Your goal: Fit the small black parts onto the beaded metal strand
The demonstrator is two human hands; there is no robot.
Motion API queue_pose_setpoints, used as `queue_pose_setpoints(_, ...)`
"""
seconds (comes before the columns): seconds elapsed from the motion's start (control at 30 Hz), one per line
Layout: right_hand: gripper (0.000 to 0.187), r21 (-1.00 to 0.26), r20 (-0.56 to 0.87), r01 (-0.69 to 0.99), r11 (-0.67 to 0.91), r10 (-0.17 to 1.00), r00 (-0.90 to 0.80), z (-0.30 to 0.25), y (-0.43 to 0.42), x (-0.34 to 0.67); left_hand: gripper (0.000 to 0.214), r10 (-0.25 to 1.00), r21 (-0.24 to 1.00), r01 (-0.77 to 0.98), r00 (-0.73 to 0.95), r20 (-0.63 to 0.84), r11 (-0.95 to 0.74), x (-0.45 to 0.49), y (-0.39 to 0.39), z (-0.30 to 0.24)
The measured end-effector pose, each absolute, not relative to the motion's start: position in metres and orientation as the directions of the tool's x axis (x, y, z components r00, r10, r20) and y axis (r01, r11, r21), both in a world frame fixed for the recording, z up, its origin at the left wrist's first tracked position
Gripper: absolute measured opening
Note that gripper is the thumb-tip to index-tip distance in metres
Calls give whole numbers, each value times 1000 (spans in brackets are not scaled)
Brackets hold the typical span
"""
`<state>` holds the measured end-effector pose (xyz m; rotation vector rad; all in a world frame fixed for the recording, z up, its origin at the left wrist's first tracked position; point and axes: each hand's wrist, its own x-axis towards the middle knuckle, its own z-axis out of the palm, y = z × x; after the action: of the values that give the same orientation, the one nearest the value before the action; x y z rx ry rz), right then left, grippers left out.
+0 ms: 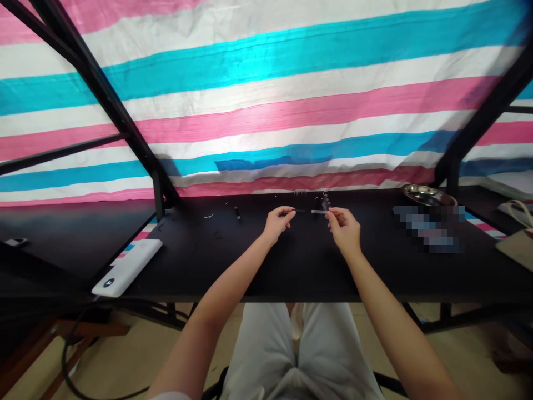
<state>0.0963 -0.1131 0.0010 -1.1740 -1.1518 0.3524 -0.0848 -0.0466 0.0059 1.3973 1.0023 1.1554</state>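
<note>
Both my hands hover over the middle of a black table [291, 261]. My left hand [276, 222] is closed in a pinch on a thin dark rod-like piece [296, 210]. My right hand [343, 226] is closed in a pinch on a small pale tube-like piece [318, 211]. The two pieces point at each other, tips almost touching, between the hands. Just behind them lie small pale bits [325, 199] and a short dark comb-like part [300, 193]; what these are is too small to tell.
A white power bank [127, 268] lies at the table's left edge with a cable hanging below. A metal bowl [425, 194] stands at the back right. Black frame struts [108, 105] rise on both sides before a striped tarp. Small scraps [209, 215] lie at the back left.
</note>
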Motion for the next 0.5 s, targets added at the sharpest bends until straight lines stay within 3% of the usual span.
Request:
queue_pose_setpoints(0.17,29,-878,478,202,433,788,388,0,-114,89,39,980,990,-97,164,114,-99,-91,-56,3)
queue_pose_setpoints(0.5,27,-885,466,144,443,829,308,-5,-114,85,42,988,985,-154,126,91,-71,-96,-66,5)
